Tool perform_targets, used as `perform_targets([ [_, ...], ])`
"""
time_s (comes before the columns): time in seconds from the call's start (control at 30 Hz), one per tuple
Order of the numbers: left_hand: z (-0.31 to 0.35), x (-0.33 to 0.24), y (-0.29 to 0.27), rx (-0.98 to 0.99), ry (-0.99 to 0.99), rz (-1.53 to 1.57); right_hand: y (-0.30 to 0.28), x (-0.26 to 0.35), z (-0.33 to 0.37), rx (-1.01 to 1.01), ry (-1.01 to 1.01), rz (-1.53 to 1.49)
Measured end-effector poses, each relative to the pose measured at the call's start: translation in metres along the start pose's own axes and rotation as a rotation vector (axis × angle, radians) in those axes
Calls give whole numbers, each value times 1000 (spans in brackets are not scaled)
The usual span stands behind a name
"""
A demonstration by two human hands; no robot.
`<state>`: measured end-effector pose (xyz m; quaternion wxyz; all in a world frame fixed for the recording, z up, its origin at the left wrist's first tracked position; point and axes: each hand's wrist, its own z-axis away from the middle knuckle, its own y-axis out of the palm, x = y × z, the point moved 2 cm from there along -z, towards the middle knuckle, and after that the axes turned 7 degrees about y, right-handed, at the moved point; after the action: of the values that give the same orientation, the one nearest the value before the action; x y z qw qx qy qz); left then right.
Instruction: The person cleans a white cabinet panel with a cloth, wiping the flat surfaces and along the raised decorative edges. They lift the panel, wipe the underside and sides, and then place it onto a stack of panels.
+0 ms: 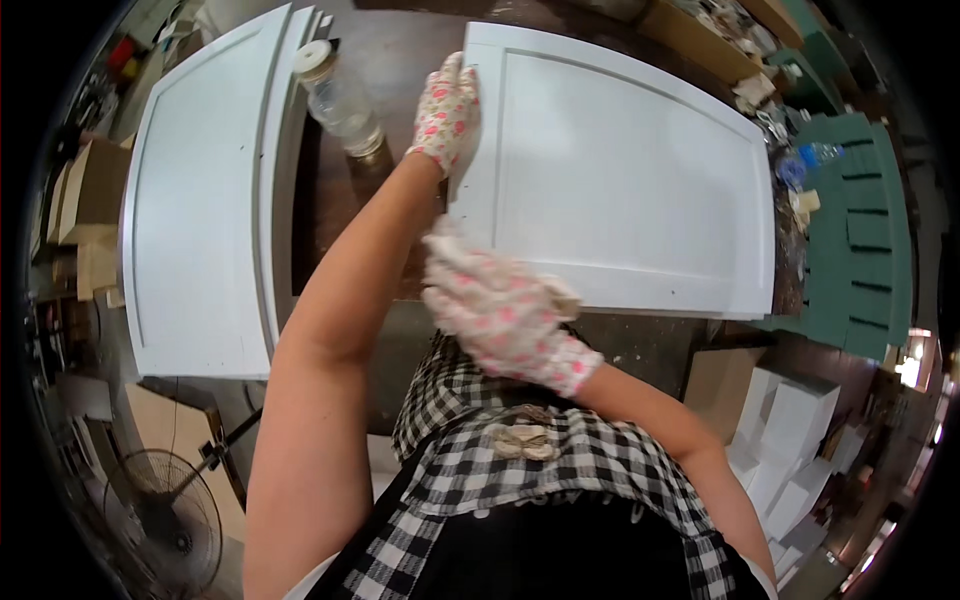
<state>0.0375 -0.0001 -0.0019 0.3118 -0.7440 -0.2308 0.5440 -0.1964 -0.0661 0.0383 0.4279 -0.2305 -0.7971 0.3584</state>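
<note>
Taking mid-view as dial centre, with 12 as straight ahead. Noting brown boxes (95,190) between 9 and 10 o'clock, at the far left. Logging a black fan (165,520) with a round wire cage at 8 o'clock. Finding overlapping white panels (200,200) at 10 o'clock, showing a second edge along the right side. Recording a clear jar (342,102) with a pale lid at 11 o'clock, resting on a dark table (333,205), near the panels.

Observing the left hand (445,115) just short of 12 o'clock, wearing a floral glove and touching the left edge of a large white panel (630,170). Reading its grip as unclosed: fingers lying straight and close together along the edge. Observing the right hand (495,310) at dial centre, wearing a matching glove, blurring, overlapping the panel's near-left corner in view. Being unable to tell its grip, whether wide, narrow or holding; likewise contact with the panel.

Noting a checked apron (560,465) at 6 o'clock. Placing the large white panel between 1 and 2 o'clock, lying on the table with framed face upward. Continuing rightward: listing white boxes (800,410) at 4 o'clock, a plastic bottle (795,170) with blue parts at 2, just beside the panel's right edge, and a green slotted object (835,235) near 3.
</note>
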Motion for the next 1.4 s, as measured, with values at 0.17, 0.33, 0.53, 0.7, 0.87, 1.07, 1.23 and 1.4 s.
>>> perform_targets([
  [0.17, 7, 29, 7, 23, -44, 30, -5, -6, 30, -36, 51, -54],
  [0.33, 13, 19, -7, 61, -110, 39, -50, -72, 169, -218, 532, 292],
  [0.53, 6, 18, 1, 70, -88, 48, -139, -179, 300, -520, 1055, 511],
  [0.7, 7, 31, -9, 30, -71, 98, -194, -212, 294, -894, 1318, -211],
  [0.87, 6, 12, -11, 65, -119, 14, -95, -156, 242, -324, 755, 776],
  [1.07, 9, 69, -54, 65, -98, 139, -110, -164, 258, -493, 773, 518],
  [1.23, 10, 111, -80, -1, -142, 387, -168, -211, 304, -824, 1294, -142],
  [1.4, 3, 117, -109, -66, 45, -189, -178, -170, 267, -717, 830, 278],
])
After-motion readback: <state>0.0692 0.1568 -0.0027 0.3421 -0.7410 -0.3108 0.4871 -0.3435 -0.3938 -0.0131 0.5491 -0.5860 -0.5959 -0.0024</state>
